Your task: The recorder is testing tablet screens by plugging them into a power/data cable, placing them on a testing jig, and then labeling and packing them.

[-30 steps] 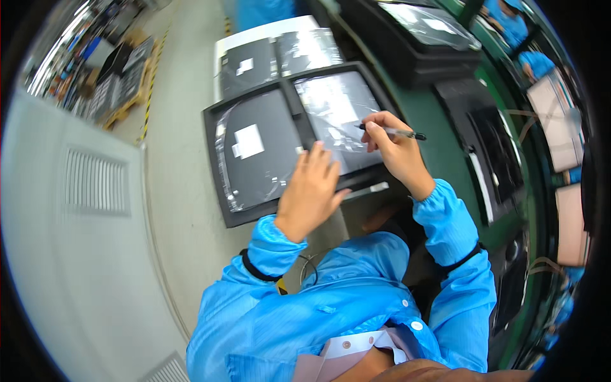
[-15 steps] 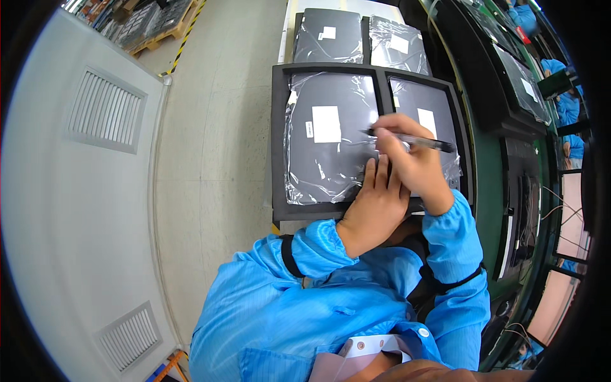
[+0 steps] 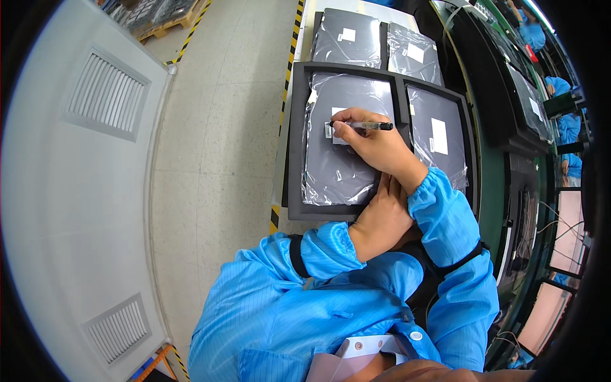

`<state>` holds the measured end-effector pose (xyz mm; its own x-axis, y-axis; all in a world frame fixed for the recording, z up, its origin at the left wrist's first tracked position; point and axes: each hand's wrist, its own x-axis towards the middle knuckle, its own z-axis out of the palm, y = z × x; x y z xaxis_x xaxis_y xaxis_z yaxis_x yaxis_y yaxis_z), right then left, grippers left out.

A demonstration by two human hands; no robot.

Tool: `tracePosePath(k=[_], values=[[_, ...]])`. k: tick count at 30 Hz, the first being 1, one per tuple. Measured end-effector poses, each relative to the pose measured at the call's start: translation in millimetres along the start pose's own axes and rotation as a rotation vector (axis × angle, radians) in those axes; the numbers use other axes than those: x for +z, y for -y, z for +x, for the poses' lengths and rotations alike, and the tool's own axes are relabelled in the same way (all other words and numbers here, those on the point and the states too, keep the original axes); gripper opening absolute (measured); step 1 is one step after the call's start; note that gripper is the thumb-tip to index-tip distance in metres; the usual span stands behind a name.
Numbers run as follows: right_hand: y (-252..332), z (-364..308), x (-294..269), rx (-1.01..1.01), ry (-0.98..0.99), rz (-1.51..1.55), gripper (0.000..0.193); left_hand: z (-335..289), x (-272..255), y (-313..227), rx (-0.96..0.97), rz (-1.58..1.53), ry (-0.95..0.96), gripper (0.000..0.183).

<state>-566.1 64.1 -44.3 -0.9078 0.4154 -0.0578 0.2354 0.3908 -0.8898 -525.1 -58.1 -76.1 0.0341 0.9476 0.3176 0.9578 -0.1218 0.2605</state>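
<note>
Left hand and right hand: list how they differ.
The right hand grips a pen; the left hand shows no tool. The right hand partly covers a white label; the left hand is at the near edge of the black tray, fingers partly hidden. Both are bare below blue sleeves.

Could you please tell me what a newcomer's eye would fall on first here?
Probably the right hand, mid-picture, holding a pen with its tip near the white label on the film-wrapped left panel in the black tray. The left hand lies at the tray's near edge, and the bright blue smock fills the lower middle.
</note>
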Motion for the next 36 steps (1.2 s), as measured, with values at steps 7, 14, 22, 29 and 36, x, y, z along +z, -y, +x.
tracePosePath(k=[7, 14, 22, 29, 36], values=[[-15, -37, -44, -0.115, -0.545, 0.172, 0.022, 5, -11, -5, -0.044, -0.024, -0.008, 0.065], [-58, -125, -103, 0.205, -0.523, 0.169, 0.026, 17, -18, -11, -0.111, -0.067, -0.044, 0.077], [-56, -167, -86, -0.111, -0.477, -0.056, 0.023, 19, -13, -16, -0.132, -0.060, -0.075, 0.075], [-56, -217, -67, -0.198, -0.892, -0.167, 0.027, -13, -14, -42, 0.120, -0.474, -0.301, 0.060], [-112, -310, -12, -0.111, -1.123, -0.258, 0.034, -42, 35, -54, -1.004, -2.067, 0.134, 0.107]])
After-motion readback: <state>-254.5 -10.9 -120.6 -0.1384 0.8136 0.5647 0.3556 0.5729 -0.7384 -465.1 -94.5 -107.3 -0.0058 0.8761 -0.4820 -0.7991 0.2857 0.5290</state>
